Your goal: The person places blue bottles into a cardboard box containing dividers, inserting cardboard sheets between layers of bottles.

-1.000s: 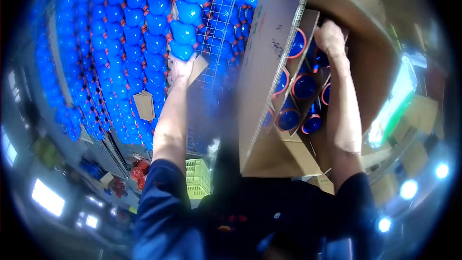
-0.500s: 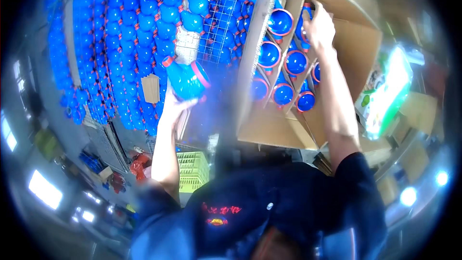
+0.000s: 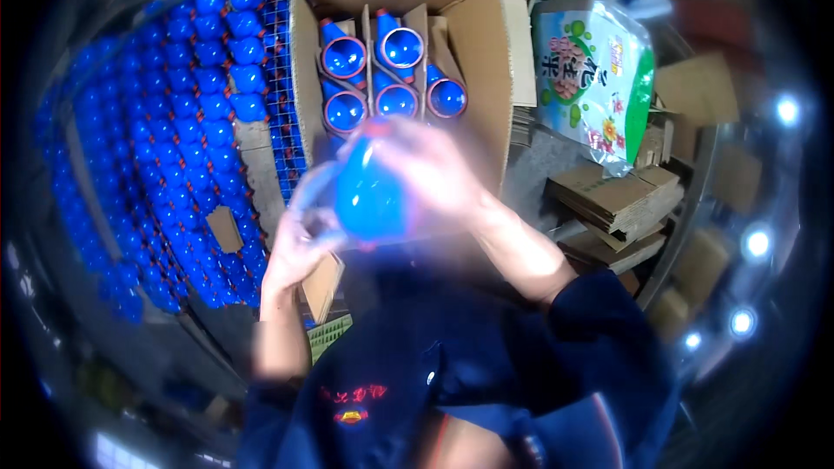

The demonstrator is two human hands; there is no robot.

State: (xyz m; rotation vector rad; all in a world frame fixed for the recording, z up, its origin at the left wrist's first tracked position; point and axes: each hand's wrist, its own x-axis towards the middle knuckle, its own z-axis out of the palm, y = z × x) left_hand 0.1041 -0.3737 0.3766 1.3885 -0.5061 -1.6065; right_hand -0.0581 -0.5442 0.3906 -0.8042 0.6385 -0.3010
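A glossy blue bulb-shaped piece with red trim (image 3: 372,195) is held between my two hands, in front of the open carton. My left hand (image 3: 304,230) curls against its lower left side. At its top right, around the red neck, closes my right hand (image 3: 434,169), partly smeared by motion. Behind them stands the cardboard carton (image 3: 491,69), where several similar blue pieces (image 3: 401,48) lie between cardboard dividers. Their round, red-rimmed wide ends face up. My hands and the held piece hide the near part of the carton.
On the left, many blue pieces (image 3: 208,78) are lined up in rows beside a wire grid (image 3: 282,61). A printed plastic bag (image 3: 578,78) lies right of the carton, near stacked flattened cardboard (image 3: 617,195). A cardboard piece (image 3: 321,287) sits beside my left wrist.
My right hand has left the carton and come to the blue piece in my left hand. That piece is now upright before me. The view has shifted, with the carton nearer the middle.
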